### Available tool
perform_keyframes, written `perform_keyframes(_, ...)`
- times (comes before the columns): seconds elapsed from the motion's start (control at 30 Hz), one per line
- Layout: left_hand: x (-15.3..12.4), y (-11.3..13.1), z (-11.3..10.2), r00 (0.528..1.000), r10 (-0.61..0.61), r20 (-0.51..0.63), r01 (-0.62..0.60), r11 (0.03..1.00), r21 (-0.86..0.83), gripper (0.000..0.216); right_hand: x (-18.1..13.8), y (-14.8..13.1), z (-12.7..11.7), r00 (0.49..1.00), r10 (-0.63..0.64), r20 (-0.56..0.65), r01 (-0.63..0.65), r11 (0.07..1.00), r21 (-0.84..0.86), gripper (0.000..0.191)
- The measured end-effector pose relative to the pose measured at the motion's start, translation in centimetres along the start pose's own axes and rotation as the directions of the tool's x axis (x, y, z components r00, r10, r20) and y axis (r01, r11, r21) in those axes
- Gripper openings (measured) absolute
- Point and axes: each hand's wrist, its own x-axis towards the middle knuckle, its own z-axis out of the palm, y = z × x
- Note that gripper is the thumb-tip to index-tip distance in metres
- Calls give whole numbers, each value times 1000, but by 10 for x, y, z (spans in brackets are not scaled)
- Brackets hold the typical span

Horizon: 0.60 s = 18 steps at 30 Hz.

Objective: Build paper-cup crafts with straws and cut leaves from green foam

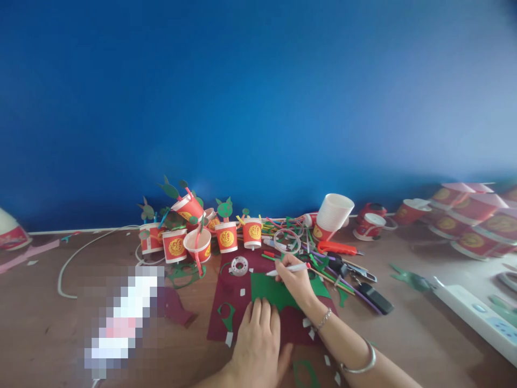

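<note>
My right hand [297,280] grips a white pen [287,269] with its tip on a green paper sheet [271,291]. My left hand [258,337] lies flat, fingers stretched out, pressing the near edge of that green sheet. The sheet rests on a dark red felt mat [236,307] on the brown table [404,334]. A roll of clear tape [238,265] sits on the mat just beyond the sheet.
Red paper cups [226,236] with green leaves and straws stand behind the mat. A stack of white cups [334,213] lies tipped at the right, with coloured straws, an orange cutter [337,248], keys [363,274] and a white power strip [476,315]. More red cups line the far right.
</note>
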Motion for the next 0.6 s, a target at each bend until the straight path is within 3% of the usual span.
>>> perform_keyframes(0.6,0,1,-1,1000,-15,24,15,1000,-9,53,-1,2,2,989,21,146,-5,994,-113,24)
